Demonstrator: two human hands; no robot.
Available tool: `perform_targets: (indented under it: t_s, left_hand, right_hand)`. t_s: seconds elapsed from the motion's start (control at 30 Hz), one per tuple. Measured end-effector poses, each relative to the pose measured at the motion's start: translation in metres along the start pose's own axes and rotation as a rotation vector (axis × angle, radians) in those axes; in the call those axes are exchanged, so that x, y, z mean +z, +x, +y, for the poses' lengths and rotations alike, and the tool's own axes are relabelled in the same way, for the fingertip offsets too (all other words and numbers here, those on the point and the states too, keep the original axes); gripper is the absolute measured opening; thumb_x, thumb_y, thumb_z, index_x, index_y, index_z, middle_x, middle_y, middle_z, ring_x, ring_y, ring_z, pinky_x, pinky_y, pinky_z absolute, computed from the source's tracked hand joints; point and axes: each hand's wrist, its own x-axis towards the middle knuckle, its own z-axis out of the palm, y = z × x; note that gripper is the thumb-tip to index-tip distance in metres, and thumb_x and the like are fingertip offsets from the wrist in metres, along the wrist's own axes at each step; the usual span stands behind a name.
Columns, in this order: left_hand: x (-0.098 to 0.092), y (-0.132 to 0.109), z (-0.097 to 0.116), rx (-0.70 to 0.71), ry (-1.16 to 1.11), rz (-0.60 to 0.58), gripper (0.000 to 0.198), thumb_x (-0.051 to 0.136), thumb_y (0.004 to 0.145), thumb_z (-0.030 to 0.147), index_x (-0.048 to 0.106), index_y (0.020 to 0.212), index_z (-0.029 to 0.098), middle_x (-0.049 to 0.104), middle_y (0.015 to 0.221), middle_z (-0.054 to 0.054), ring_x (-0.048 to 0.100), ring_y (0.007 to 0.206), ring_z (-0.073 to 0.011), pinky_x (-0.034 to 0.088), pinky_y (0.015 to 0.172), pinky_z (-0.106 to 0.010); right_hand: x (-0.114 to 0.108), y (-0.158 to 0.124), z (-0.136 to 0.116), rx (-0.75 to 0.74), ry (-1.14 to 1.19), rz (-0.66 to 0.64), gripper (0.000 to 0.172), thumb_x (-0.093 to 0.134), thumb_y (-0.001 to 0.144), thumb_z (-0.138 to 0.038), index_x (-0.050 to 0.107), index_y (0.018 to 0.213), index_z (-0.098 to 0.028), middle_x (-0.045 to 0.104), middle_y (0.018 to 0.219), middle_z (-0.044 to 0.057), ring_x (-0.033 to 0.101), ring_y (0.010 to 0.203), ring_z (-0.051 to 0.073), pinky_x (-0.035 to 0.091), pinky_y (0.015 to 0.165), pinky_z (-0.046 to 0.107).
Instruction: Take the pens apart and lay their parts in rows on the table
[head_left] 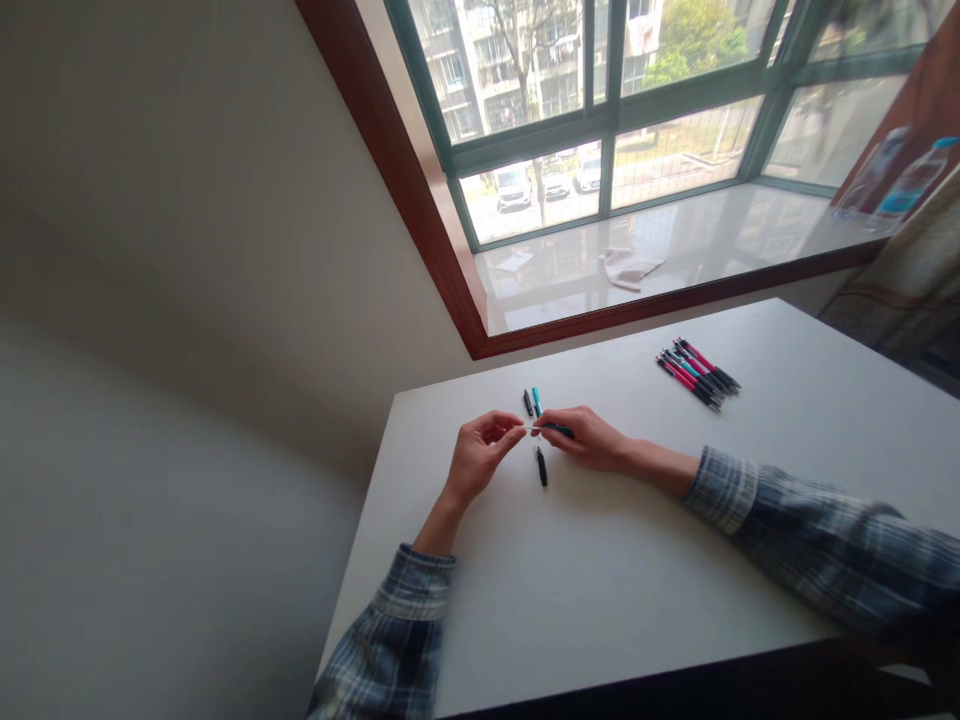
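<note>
Left hand pinching end of thin pale rod over white desk. Beyond, short black piece beside teal tube; nearer, black pen part. Right hand gripping dark pen barrel, fingertips at rod's other end. Farther right, pens side by side.

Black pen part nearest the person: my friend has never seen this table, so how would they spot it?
On the white table, find where the left hand and right hand nearly meet. The black part lies just nearer the person, by itself; the other loose black part lies beyond the hands, beside a teal part.
</note>
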Motion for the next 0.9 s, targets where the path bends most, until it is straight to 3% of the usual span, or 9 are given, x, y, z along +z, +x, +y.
perform_targets:
  t_s: [0.17,0.37,0.5,0.57,0.7,0.8,0.9]
  left_hand:
    - [-0.001,0.0,0.003,0.025,-0.002,0.073,0.03,0.078,0.083,0.045,0.073,0.087,0.016,0.073,0.085,-0.005,0.065,0.074,-0.016,0.052,0.069,-0.026]
    - [-0.013,0.003,-0.002,0.027,-0.051,0.24,0.028,0.077,0.083,0.043,0.069,0.087,0.017,0.063,0.074,0.001,0.054,0.064,-0.0107,0.044,0.059,-0.021]
    - [-0.014,0.0,-0.003,0.017,-0.034,0.203,0.027,0.075,0.084,0.043,0.068,0.085,0.017,0.057,0.069,0.002,0.049,0.061,-0.0101,0.038,0.055,-0.021]
    - [-0.012,-0.003,-0.001,0.003,0.005,0.109,0.028,0.074,0.084,0.044,0.068,0.083,0.017,0.056,0.067,0.002,0.048,0.06,-0.0106,0.037,0.055,-0.022]
    - [-0.007,-0.007,0.006,0.024,0.063,-0.053,0.026,0.074,0.086,0.042,0.069,0.084,0.017,0.054,0.064,0.003,0.047,0.061,-0.0112,0.039,0.059,-0.023]
    - [-0.005,-0.008,0.011,0.053,0.088,-0.092,0.025,0.073,0.088,0.041,0.07,0.085,0.016,0.056,0.066,0.002,0.049,0.063,-0.0119,0.041,0.063,-0.024]
    - [-0.004,-0.007,0.013,0.067,0.096,-0.089,0.025,0.072,0.089,0.041,0.071,0.086,0.016,0.057,0.066,0.002,0.049,0.063,-0.0121,0.041,0.063,-0.024]
  right_hand:
    - [0.0,0.0,0.0,0.017,-0.032,0.052,0.025,0.053,0.099,-0.029,0.075,0.109,-0.02,0.075,0.097,0.007,0.061,0.074,0.016,0.046,0.075,0.028]
    - [-0.005,0.003,0.011,0.227,0.099,0.302,0.026,0.055,0.096,-0.037,0.074,0.103,-0.02,0.074,0.095,0.005,0.057,0.069,0.015,0.045,0.068,0.028]
    - [-0.013,0.007,0.016,0.296,0.177,0.443,0.032,0.058,0.093,-0.044,0.073,0.099,-0.017,0.073,0.093,0.007,0.058,0.072,0.016,0.046,0.067,0.028]
    - [-0.016,0.008,0.012,0.255,0.204,0.409,0.034,0.062,0.092,-0.047,0.073,0.097,-0.016,0.073,0.091,0.008,0.059,0.076,0.018,0.047,0.07,0.029]
    - [-0.014,0.007,-0.005,0.161,0.164,0.141,0.031,0.069,0.088,-0.049,0.076,0.093,-0.018,0.073,0.085,0.004,0.055,0.068,0.015,0.044,0.064,0.028]
    - [-0.007,0.005,-0.016,0.104,0.089,0.02,0.022,0.073,0.086,-0.043,0.077,0.091,-0.021,0.072,0.078,0.001,0.054,0.064,0.013,0.042,0.064,0.026]
    - [-0.001,0.004,-0.021,0.079,0.065,-0.006,0.016,0.075,0.085,-0.036,0.077,0.093,-0.023,0.071,0.075,-0.001,0.054,0.062,0.012,0.041,0.063,0.025]
